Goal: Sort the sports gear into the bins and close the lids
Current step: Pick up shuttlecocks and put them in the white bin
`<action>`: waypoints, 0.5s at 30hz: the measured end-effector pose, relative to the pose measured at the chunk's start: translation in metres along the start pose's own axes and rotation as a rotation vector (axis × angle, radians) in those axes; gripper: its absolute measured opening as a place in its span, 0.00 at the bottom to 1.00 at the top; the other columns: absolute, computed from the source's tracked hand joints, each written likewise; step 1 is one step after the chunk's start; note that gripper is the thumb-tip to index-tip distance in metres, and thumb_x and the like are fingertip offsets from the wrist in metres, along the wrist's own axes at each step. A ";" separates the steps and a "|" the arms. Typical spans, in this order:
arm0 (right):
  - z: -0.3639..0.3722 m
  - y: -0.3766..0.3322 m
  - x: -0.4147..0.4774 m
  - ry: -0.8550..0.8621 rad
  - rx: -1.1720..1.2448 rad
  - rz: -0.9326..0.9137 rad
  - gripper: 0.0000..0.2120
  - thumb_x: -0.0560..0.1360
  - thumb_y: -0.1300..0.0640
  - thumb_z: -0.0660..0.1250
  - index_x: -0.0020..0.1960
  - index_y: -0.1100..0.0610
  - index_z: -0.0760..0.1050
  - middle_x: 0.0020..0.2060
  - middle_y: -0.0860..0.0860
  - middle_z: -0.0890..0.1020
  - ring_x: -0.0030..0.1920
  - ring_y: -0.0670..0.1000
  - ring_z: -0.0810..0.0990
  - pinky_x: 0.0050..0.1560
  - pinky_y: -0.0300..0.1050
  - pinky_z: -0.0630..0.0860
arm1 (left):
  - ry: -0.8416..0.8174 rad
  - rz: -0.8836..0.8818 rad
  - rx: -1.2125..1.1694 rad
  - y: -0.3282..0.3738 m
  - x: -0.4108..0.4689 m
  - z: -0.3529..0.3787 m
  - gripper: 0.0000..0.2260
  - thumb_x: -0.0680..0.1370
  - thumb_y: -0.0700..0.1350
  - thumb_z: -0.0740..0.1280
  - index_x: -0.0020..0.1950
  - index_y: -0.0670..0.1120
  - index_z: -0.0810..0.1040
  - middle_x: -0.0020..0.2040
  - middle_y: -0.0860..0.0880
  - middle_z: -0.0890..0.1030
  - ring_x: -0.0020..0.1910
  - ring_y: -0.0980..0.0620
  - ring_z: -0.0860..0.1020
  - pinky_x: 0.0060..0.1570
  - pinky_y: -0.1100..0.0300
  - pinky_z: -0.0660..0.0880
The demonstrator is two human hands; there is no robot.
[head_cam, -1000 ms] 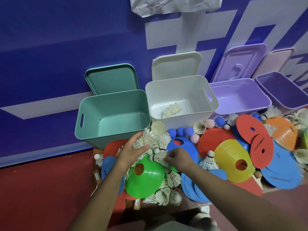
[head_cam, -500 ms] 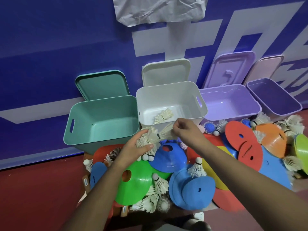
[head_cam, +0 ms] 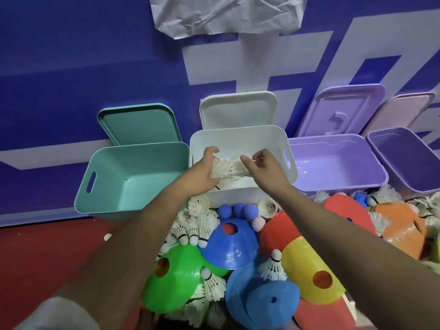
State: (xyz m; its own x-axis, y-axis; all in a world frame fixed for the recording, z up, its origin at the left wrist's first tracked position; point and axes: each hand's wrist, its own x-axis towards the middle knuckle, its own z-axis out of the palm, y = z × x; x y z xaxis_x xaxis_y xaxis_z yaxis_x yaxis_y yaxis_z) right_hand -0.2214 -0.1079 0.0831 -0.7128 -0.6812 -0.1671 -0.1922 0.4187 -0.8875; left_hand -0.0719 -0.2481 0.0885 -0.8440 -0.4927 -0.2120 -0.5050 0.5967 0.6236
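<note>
Hands both moved up off the cones [head_cam: 229, 244] since 0.5 s ago, now over the white bin [head_cam: 238, 139]. L hand [head_cam: 202, 173] curls its fingers round a bunch of shuttlecocks [head_cam: 226, 167]; R hand [head_cam: 262, 166], just right of it, pinches the same bunch w/ thumb & fingertips. Bunch sits betw the two hands, inside the bin rim. Cones & more shuttlecocks lie below the wrists, nearer the body
</note>
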 end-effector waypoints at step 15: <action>0.012 0.053 0.041 -0.147 -0.441 -0.217 0.10 0.79 0.56 0.63 0.52 0.60 0.79 0.50 0.56 0.80 0.51 0.55 0.78 0.49 0.43 0.69 | 0.099 -0.013 0.004 -0.052 0.024 0.037 0.17 0.77 0.46 0.69 0.66 0.50 0.75 0.60 0.50 0.74 0.62 0.53 0.72 0.64 0.59 0.68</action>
State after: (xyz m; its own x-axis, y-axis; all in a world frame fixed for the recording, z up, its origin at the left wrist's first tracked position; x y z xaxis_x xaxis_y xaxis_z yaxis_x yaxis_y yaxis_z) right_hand -0.2527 -0.1214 0.0238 -0.5287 -0.8445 -0.0858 -0.6143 0.4504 -0.6479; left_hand -0.0728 -0.2677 0.0238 -0.8154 -0.5606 -0.1443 -0.5166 0.5923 0.6183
